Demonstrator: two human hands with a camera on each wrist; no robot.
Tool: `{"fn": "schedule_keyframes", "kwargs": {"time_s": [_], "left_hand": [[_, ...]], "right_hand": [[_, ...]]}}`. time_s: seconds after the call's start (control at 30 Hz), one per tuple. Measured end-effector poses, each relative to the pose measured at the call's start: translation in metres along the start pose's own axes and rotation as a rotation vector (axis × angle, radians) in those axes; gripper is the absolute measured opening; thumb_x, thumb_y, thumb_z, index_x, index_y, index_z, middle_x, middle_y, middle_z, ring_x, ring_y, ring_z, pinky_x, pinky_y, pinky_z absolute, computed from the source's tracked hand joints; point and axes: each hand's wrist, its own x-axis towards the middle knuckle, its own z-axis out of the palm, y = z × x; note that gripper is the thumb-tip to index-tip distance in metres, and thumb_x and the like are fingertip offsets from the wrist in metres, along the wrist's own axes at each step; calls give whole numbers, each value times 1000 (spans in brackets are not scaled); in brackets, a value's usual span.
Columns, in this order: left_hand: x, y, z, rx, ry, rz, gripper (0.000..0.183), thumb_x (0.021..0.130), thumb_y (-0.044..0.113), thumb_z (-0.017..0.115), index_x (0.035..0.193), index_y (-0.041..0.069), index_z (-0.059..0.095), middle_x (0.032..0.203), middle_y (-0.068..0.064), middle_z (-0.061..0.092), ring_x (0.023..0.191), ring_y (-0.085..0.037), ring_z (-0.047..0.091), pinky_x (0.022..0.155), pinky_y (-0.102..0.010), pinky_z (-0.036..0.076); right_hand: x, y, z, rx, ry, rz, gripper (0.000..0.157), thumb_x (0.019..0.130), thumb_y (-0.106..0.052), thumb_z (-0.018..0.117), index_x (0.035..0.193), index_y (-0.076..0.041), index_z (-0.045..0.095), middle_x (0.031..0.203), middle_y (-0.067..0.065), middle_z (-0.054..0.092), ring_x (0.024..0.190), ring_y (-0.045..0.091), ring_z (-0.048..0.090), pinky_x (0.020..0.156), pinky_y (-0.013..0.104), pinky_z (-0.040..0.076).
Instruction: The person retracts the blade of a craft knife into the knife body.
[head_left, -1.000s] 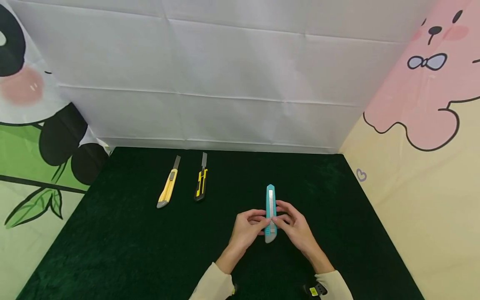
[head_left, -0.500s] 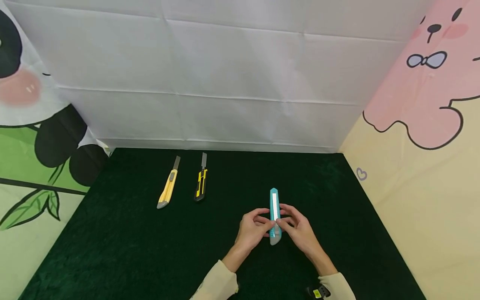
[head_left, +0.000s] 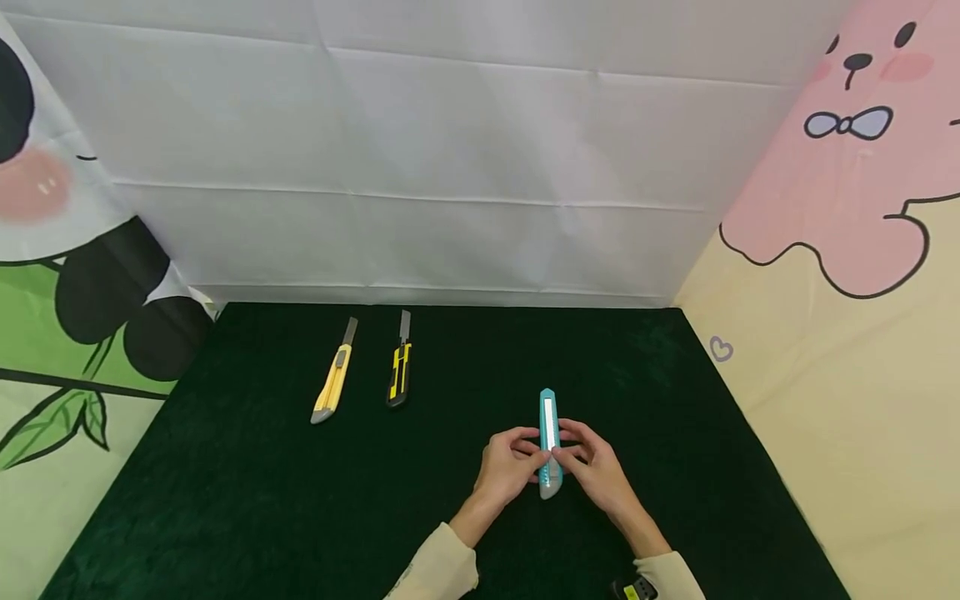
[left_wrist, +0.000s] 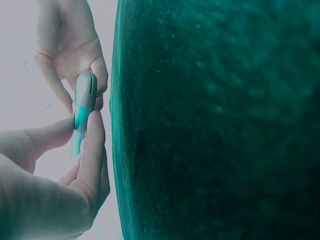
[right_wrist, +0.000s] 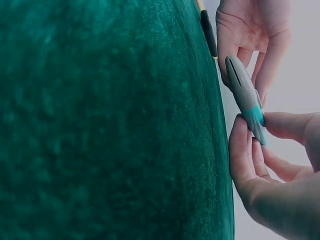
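Between my two hands is a teal utility knife (head_left: 549, 417) with a grey end cap, its cap end toward me; no blade shows past its far tip. My left hand (head_left: 506, 465) pinches it from the left side, thumb on top near the slider and fingers below. From the right, my right hand (head_left: 600, 475) pinches it the same way, the two thumbs almost meeting. In the left wrist view the grey cap (left_wrist: 86, 90) points up between both hands. The right wrist view shows the knife's cap (right_wrist: 242, 82) tilted, with thumbs and fingers on either side.
A pale yellow utility knife (head_left: 334, 379) and a black-and-yellow utility knife (head_left: 400, 371) lie at the back left with their blades out. They rest on a dark green cloth-covered table (head_left: 300, 517). A white curtain (head_left: 450, 167) hangs behind, with printed cartoon sheets at both sides.
The teal knife and both hands have shifted slightly right and a little nearer in the head view. Both hands keep their grip. The other two knives lie where they were.
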Motion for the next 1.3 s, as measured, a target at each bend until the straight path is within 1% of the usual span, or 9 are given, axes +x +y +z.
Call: {"fn": "schedule_keyframes", "kwargs": {"time_s": [0.23, 0.37, 0.47, 0.67, 0.73, 0.9, 1.13, 1.3], "left_hand": [[-2, -2, 0, 5, -16, 2, 36, 87, 10, 67, 121, 1, 57, 92, -8, 63, 77, -19, 66, 62, -30, 56], [-2, -2, 0, 10, -22, -7, 37, 87, 8, 67, 121, 0, 56, 93, -9, 62, 77, -19, 66, 62, -31, 56], [-2, -3, 0, 15, -25, -16, 36, 87, 7, 66, 121, 0, 55, 93, -9, 61, 76, -18, 65, 63, -30, 56], [-1, -4, 0, 25, -36, -22, 37, 87, 7, 66, 121, -1, 55, 93, -8, 60, 75, -15, 64, 62, -29, 56], [-1, -5, 0, 27, -41, -22, 37, 87, 7, 66, 121, -1, 55, 93, -8, 61, 75, -14, 64, 62, -29, 56], [-3, -5, 0, 28, -44, -31, 36, 87, 6, 66, 121, 0, 55, 93, -8, 61, 75, -14, 64, 62, -28, 56], [-6, -5, 1, 43, -47, -45, 36, 88, 7, 66, 122, 1, 55, 92, -7, 60, 74, -15, 63, 60, -28, 55], [-6, -7, 1, 55, -45, -45, 36, 88, 7, 66, 121, 1, 56, 91, -7, 60, 73, -15, 62, 60, -28, 55]], "right_hand": [[-2, 0, 2, -4, 17, -1, 47, 92, -7, 60, 136, -4, 44, 127, 17, 50, 101, 26, 60, 82, 37, 52], [-1, 2, 2, -22, 8, 18, 47, 92, -7, 59, 137, -4, 43, 127, 18, 49, 101, 27, 60, 83, 38, 52], [3, 11, 1, -14, -1, 13, 49, 92, -8, 60, 137, -3, 42, 128, 19, 48, 102, 28, 59, 83, 39, 52], [10, 31, 0, -26, 27, 21, 49, 92, -14, 62, 137, -10, 45, 128, 13, 50, 101, 25, 59, 82, 37, 52], [11, 33, 1, -38, 35, 15, 49, 91, -16, 63, 136, -11, 45, 127, 13, 50, 100, 24, 60, 81, 37, 53], [9, 35, 2, -52, 41, 12, 47, 92, -16, 63, 135, -11, 47, 126, 13, 51, 99, 25, 60, 80, 37, 53], [11, 38, 5, -53, 67, 40, 49, 91, -15, 64, 136, -9, 46, 126, 13, 51, 97, 23, 60, 79, 37, 53], [9, 33, 6, -53, 66, 57, 48, 91, -11, 63, 135, -7, 47, 124, 14, 52, 97, 24, 60, 79, 38, 53]]}}
